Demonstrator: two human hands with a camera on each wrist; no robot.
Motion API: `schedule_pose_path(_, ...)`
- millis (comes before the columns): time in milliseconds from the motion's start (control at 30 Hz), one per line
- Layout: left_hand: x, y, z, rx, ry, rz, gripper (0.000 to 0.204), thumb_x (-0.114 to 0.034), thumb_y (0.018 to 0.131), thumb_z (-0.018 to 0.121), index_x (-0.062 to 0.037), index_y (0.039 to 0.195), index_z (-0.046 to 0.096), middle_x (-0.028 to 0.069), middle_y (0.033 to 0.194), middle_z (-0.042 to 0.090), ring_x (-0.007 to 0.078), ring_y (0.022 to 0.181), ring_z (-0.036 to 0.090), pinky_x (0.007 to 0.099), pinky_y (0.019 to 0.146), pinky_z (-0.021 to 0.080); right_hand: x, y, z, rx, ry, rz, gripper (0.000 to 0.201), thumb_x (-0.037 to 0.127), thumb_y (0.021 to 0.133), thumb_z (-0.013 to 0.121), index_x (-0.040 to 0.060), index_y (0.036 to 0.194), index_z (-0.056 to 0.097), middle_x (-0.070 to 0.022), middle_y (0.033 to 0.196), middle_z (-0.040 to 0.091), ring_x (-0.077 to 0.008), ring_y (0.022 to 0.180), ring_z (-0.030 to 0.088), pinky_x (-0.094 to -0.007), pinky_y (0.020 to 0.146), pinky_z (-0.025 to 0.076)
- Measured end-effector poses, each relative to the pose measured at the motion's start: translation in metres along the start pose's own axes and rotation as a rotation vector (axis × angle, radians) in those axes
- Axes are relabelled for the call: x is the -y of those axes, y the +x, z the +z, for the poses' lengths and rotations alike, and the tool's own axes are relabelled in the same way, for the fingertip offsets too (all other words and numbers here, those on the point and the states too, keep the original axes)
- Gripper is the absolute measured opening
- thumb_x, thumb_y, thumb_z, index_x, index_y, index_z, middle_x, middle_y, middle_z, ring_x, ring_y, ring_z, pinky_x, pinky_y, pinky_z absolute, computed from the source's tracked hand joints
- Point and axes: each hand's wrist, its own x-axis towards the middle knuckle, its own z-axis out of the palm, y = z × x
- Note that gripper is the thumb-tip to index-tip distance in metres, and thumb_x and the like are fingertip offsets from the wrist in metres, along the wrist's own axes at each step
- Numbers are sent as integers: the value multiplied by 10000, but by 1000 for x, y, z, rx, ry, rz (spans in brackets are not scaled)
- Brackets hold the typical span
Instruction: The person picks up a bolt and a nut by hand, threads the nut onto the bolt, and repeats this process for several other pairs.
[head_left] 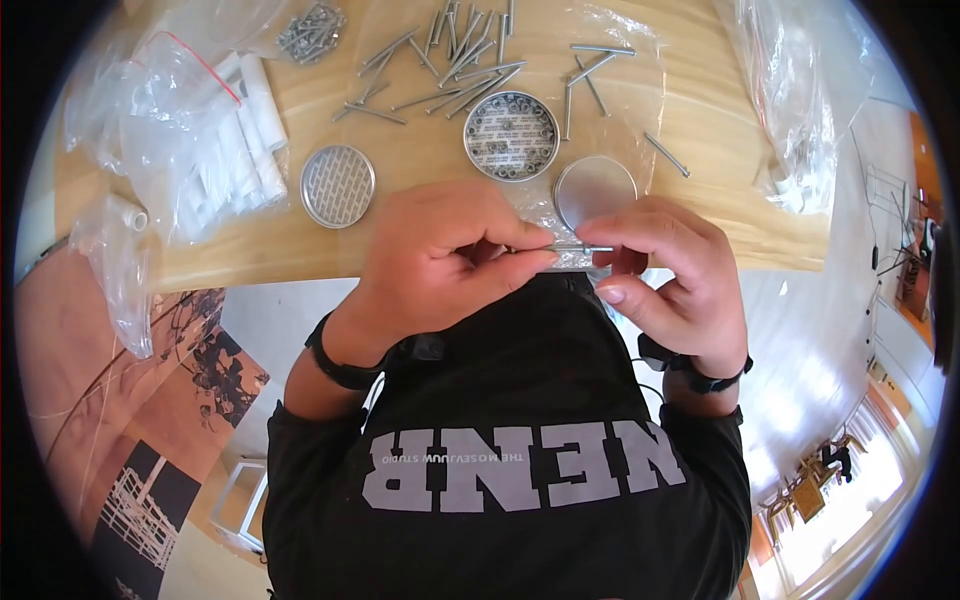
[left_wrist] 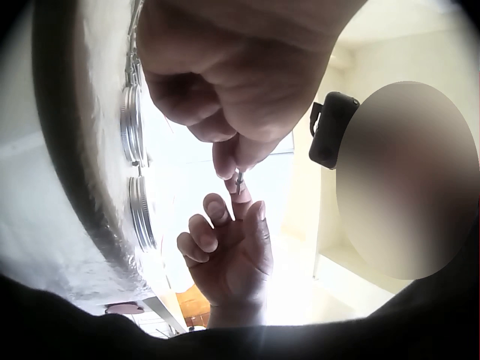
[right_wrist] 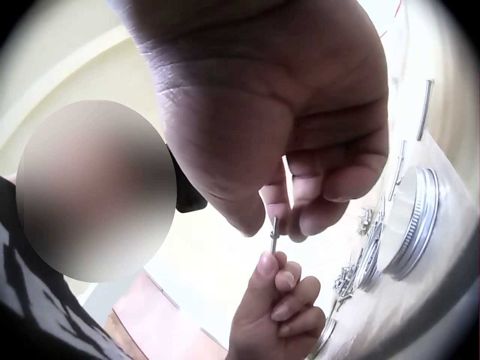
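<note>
My left hand (head_left: 440,250) pinches a thin metal bolt (head_left: 570,248) between thumb and index finger, its free end pointing toward my right hand. A small nut (right_wrist: 274,235) sits on the shank near that end. Around the bolt's end, my right hand (head_left: 680,270) has its fingers loosely bent, with the thumb apart from the index finger. The right index fingertip lies right at the nut in the left wrist view. The bolt's head is hidden in my left hand.
Beyond my hands stand an open round tin (head_left: 511,137) of small nuts and two round metal lids, one at left (head_left: 338,187), one at right (head_left: 596,192). Loose bolts (head_left: 460,50) lie behind. Plastic bags with white tubes (head_left: 235,150) lie left; another bag (head_left: 790,100) lies right.
</note>
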Motion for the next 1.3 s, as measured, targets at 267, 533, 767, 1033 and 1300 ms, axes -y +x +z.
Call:
schedule_pose_path(267,-2,2,5,5,14,20,130,-59,737,805,-60,793,688,12,644,582,132,515,501,264,473,371,-3,2,8,-62,-56,-40,167,66,811,745,81,962,676,-53,787,664,-206,667,647,-289,578,493)
schedule_pose_path(533,-4,9,3,55,23,-75,173,-23,774,756,-29,938,702,43,755,665,76,581,533,215,501,379,-9,8,-6,-104,-66,66,131,49,842,719,42,971,701,-71,830,698,-157,710,687,-253,618,526)
schedule_pose_path(767,2,7,-7,-88,314,-71,197,-66,796,715,-93,990,690,15,786,676,145,588,529,261,527,428,-52,30,-73,-401,-113,182,137,87,962,609,-29,1026,644,-33,817,658,-92,730,620,-226,682,516)
schedule_pose_path(1033,12,11,-12,-59,649,122,209,-46,746,748,-86,942,687,59,868,671,237,754,636,341,644,509,-43,41,-82,-299,-142,279,138,90,963,608,-26,1032,636,-20,819,639,-90,732,610,-227,689,509)
schedule_pose_path(1300,8,18,-18,15,816,111,212,-93,733,739,-94,936,679,32,928,662,247,853,633,356,692,529,-13,63,-86,-170,-376,216,106,80,943,616,-17,973,645,-29,758,641,-87,698,607,-233,657,504)
